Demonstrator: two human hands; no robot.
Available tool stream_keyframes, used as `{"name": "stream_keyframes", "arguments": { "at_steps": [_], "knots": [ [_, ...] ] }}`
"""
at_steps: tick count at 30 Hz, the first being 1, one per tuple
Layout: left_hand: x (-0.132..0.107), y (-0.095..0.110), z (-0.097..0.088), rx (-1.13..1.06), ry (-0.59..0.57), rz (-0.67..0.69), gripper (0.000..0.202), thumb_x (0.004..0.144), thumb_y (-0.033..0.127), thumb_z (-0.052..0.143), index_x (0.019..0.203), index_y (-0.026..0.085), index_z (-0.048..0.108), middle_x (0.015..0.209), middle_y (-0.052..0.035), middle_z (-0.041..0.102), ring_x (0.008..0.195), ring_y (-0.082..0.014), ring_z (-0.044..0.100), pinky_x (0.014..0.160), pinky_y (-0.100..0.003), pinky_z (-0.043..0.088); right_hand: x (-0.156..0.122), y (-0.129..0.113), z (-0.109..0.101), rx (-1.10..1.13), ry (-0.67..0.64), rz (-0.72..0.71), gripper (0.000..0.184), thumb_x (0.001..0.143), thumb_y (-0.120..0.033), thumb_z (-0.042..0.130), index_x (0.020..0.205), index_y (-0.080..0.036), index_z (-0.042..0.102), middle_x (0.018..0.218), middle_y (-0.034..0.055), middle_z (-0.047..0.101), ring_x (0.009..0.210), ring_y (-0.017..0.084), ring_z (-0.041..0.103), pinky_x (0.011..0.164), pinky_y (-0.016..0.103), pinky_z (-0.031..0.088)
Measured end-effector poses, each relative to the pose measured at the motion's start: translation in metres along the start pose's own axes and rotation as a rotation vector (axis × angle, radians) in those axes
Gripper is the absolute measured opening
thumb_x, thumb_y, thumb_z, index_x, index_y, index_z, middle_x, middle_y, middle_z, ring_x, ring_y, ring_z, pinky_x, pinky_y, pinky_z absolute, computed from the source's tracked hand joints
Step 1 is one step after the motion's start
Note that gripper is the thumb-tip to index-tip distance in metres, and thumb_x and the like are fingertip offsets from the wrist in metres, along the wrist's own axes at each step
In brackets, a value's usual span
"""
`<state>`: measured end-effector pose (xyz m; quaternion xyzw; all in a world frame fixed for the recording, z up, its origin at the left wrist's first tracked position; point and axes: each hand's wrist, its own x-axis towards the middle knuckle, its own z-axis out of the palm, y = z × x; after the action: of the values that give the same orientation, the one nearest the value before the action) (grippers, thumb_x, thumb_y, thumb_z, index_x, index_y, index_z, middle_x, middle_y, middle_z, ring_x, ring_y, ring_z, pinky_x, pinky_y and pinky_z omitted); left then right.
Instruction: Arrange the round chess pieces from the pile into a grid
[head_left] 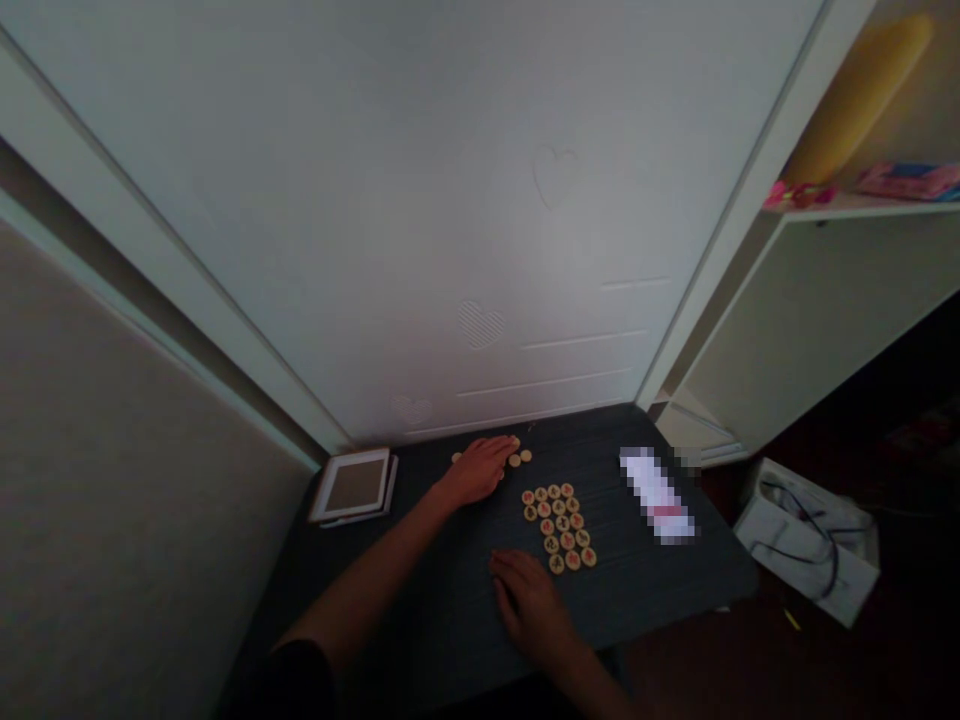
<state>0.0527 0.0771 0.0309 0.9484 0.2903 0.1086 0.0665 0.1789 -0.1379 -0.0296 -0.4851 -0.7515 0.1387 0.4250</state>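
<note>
On the dark table (pixel 450 570) lie round wooden xiangqi pieces with red or dark characters. Several of these pieces (pixel 563 522) form neat rows face up, with small gaps between some. Toward the back, my left hand (pixel 480 470) stretches flat over a loose group, its fingertips touching a blank-looking piece (pixel 514 443). Two more plain pieces (pixel 520 459) lie just right of those fingers, and another shows partly at the hand's left side. My right hand (pixel 531 600) rests left of the rows, fingers extended and thumb apart; no piece shows in it.
Framed items (pixel 356 487) are stacked at the table's back left. A blurred-out white and pink object (pixel 657 495) lies at the right. Behind stands a white panel (pixel 480 200) with heart patterns. A white box (pixel 810 540) holding cables sits on the floor at right.
</note>
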Motion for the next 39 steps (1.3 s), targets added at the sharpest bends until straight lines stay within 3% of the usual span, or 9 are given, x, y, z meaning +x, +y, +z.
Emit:
{"name": "stream_keyframes", "arguments": {
  "at_steps": [4,9,17,28,31,34,39],
  "knots": [
    [0.011,-0.001,0.009,0.011,-0.014,0.006,0.050,0.095,0.018,0.048,0.143,0.031,0.050,0.151,-0.0046,0.050,0.139,-0.0241,0.046,0.113,-0.047,0.038,0.001,0.000,0.001,0.002,0.023,-0.002,0.040,0.091,-0.006,0.055,0.128,-0.021,0.064,0.122,0.0093,0.070,0.116,0.023,0.065,0.101,0.042,0.056],
    [0.006,0.002,0.014,0.045,-0.043,-0.017,0.046,0.097,0.025,0.047,0.142,0.035,0.051,0.154,-0.0052,0.046,0.141,-0.0266,0.042,0.115,-0.053,0.033,0.001,0.000,0.000,-0.002,0.018,-0.004,0.042,0.090,-0.006,0.056,0.129,-0.021,0.063,0.123,0.0090,0.070,0.115,0.024,0.065,0.100,0.043,0.056],
    [-0.007,0.004,0.004,0.032,-0.080,0.038,0.049,0.094,0.024,0.051,0.141,0.041,0.052,0.156,-0.0018,0.043,0.144,-0.0292,0.037,0.116,-0.057,0.029,0.001,0.000,-0.001,-0.001,0.018,0.000,0.043,0.089,-0.005,0.056,0.128,-0.022,0.063,0.122,0.0091,0.070,0.115,0.024,0.066,0.100,0.042,0.056],
    [-0.019,0.000,-0.009,-0.044,-0.114,0.025,0.052,0.087,0.020,0.056,0.138,0.035,0.055,0.156,-0.0022,0.043,0.144,-0.0294,0.038,0.118,-0.056,0.028,0.001,-0.002,-0.001,-0.015,0.023,0.003,0.040,0.090,-0.006,0.057,0.126,-0.021,0.065,0.122,0.0087,0.071,0.115,0.023,0.066,0.101,0.042,0.056],
    [-0.023,-0.001,-0.015,-0.080,-0.052,0.005,0.050,0.088,0.018,0.054,0.137,0.030,0.056,0.154,-0.0040,0.046,0.143,-0.0278,0.040,0.118,-0.054,0.030,0.000,0.000,0.000,-0.007,0.022,0.003,0.040,0.091,-0.006,0.055,0.127,-0.021,0.064,0.124,0.0091,0.070,0.117,0.024,0.065,0.102,0.043,0.055],
    [-0.033,-0.001,-0.024,-0.125,0.100,-0.065,0.043,0.092,0.015,0.049,0.134,0.023,0.057,0.150,-0.0078,0.051,0.140,-0.0252,0.044,0.118,-0.049,0.034,-0.001,0.002,0.002,-0.005,0.009,-0.003,0.039,0.091,-0.006,0.055,0.127,-0.021,0.063,0.124,0.0087,0.069,0.117,0.023,0.064,0.103,0.044,0.055],
    [-0.075,0.010,-0.025,-0.236,0.302,-0.220,0.032,0.095,0.019,0.050,0.123,0.023,0.063,0.135,-0.0080,0.063,0.130,-0.0246,0.054,0.113,-0.048,0.043,-0.001,0.005,0.004,-0.023,0.021,-0.015,0.041,0.089,-0.004,0.057,0.126,-0.022,0.065,0.122,0.0086,0.070,0.115,0.023,0.065,0.100,0.042,0.056]
  ]
}}
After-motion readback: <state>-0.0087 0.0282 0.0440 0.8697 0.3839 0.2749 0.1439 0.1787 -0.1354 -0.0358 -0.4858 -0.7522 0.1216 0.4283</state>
